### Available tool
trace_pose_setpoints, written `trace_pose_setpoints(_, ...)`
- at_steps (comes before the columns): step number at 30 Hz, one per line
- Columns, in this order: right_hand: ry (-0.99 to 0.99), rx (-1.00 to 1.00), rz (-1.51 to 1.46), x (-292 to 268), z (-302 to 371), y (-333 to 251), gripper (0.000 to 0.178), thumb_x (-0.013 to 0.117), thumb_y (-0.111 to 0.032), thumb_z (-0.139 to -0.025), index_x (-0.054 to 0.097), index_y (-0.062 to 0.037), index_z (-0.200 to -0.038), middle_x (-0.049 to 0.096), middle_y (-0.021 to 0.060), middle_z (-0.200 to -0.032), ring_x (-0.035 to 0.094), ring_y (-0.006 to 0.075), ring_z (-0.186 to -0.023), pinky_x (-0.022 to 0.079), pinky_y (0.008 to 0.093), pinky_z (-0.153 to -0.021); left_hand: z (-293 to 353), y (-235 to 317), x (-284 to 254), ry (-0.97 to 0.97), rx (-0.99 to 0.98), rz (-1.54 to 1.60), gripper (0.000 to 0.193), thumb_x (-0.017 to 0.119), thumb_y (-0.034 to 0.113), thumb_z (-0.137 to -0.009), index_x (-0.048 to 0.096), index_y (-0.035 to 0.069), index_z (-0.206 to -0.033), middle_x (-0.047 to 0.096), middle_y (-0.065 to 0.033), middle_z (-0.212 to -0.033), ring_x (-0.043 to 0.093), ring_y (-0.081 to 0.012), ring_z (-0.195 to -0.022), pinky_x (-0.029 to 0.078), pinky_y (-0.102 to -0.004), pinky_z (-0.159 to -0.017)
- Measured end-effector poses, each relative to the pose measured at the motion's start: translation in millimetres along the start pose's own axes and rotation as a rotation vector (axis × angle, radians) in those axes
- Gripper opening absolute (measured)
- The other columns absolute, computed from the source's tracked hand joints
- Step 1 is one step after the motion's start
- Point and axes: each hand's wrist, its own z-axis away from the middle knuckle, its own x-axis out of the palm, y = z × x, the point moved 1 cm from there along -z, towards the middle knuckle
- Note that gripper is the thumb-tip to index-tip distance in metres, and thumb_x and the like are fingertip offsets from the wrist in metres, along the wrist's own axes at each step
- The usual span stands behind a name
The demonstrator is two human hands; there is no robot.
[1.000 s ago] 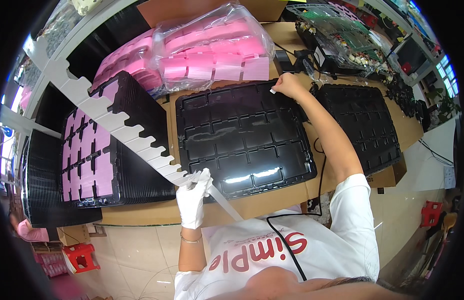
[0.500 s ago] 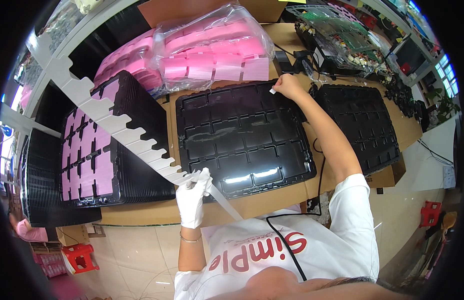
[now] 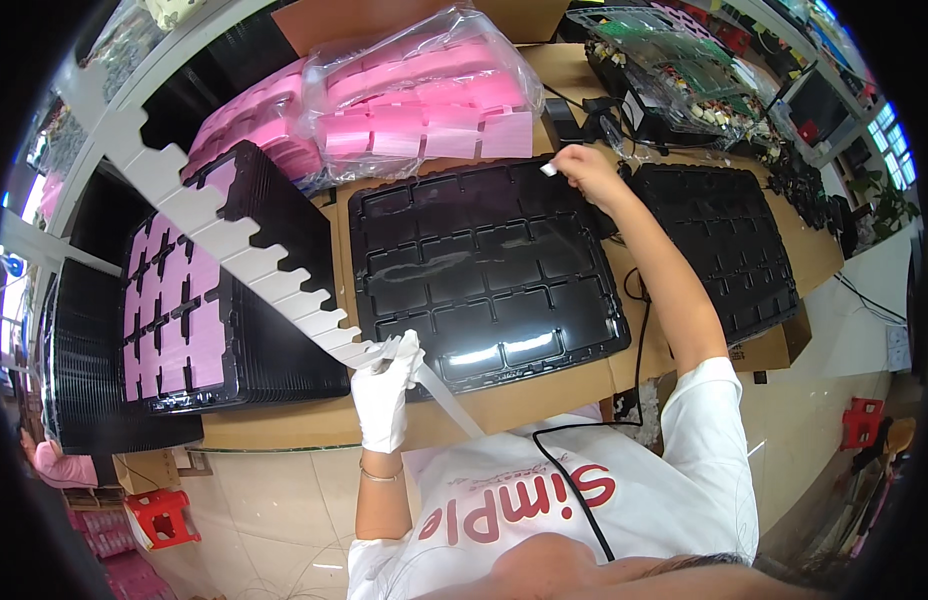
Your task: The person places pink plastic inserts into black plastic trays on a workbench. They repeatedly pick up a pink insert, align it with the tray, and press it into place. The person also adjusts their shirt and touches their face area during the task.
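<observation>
My left hand (image 3: 384, 402), in a white glove, is closed on a long pale strip with a notched edge (image 3: 254, 262). The strip slants up to the far left, and its short tail hangs toward my shirt. My bare right hand (image 3: 590, 174) pinches a small white piece (image 3: 549, 169) over the far right corner of a shiny black compartment tray (image 3: 484, 262). The piece is too small to tell what it is. The tray lies flat on brown cardboard before me, with my left hand at its near left corner.
Left stands a stack of black trays (image 3: 284, 270) with pink sheets (image 3: 169, 310) on its face. Behind lie bagged pink foam pieces (image 3: 424, 95). Another black tray (image 3: 719, 245) is on the right, circuit boards (image 3: 684, 80) behind it. A black cable (image 3: 640, 350) runs past my right arm.
My right hand has shifted slightly right and opened out from the tray corner, still pinching the white piece. The left hand and notched strip have barely moved.
</observation>
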Motion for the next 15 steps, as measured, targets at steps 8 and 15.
trace_pose_setpoints(8,-0.188,0.25,-0.945,81,162,-34,0.024,0.054,-0.014,-0.094,0.063,0.0065,-0.104,0.062,0.0075,-0.081,0.061,0.0141,-0.072,0.053,0.0256,-0.064,11,9,40,-0.073,-0.024,0.074,0.019,0.072,0.02,-0.09,0.061,0.012,-0.077,0.059,0.0043,-0.068,0.041,0.0004,-0.053,0.026,-0.0172,-0.048)
trace_pose_setpoints(15,-0.118,0.104,-0.308,162,247,-35,0.02,0.075,-0.022,-0.085,0.072,-0.0046,-0.095,0.061,-0.0049,-0.077,0.048,0.0031,-0.068,0.039,0.0218,-0.063,28,-16,63,-0.198,0.031,0.096,0.013,0.07,0.019,-0.091,0.061,0.009,-0.091,0.063,0.004,-0.08,0.048,0.0003,-0.06,0.034,-0.0159,-0.052)
